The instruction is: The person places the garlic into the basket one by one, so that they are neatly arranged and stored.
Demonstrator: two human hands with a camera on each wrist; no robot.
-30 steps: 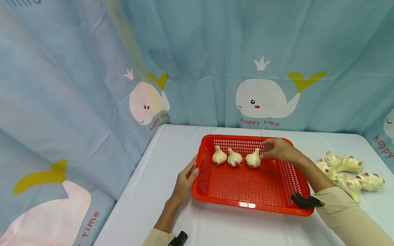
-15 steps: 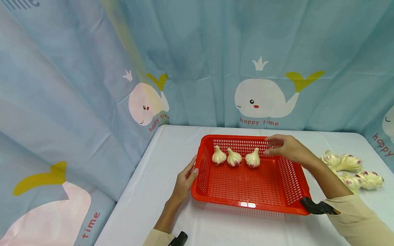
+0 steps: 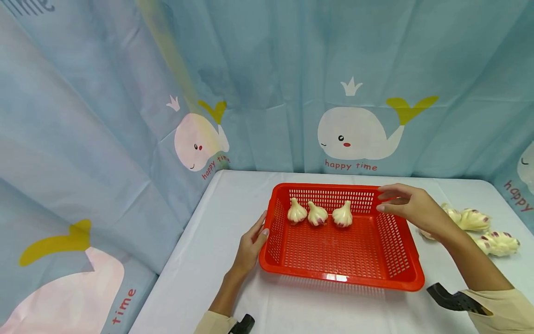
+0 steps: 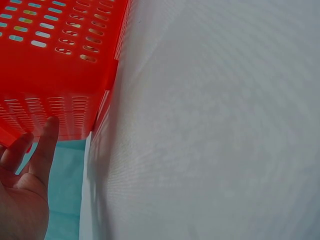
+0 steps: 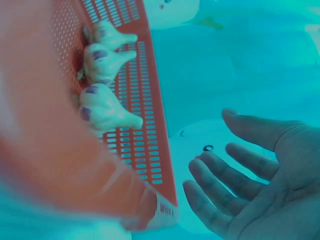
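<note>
A red plastic basket (image 3: 333, 279) with slotted walls sits on the white-covered table. Along its back stand three garlic bulbs: left (image 3: 296, 211), middle (image 3: 317, 214) and right (image 3: 342, 215). My left hand (image 3: 249, 246) holds the basket's left side, thumb at the rim and fingers along the outer wall; the left wrist view shows a finger (image 4: 47, 145) against the slots. My right hand (image 3: 410, 206) hovers at the back right corner of the basket, fingers loosely spread. In the right wrist view its palm faces the camera with nothing in it.
More garlic bulbs (image 3: 498, 243) lie on the table (image 3: 200, 264) right of the basket, partly hidden by my right forearm. A blue curtain (image 3: 267, 134) printed with whales hangs behind and to the left of the table.
My right hand has moved away from the rightmost garlic bulb in the basket, rightward to the back right corner. My left hand and the three bulbs have stayed in place.
</note>
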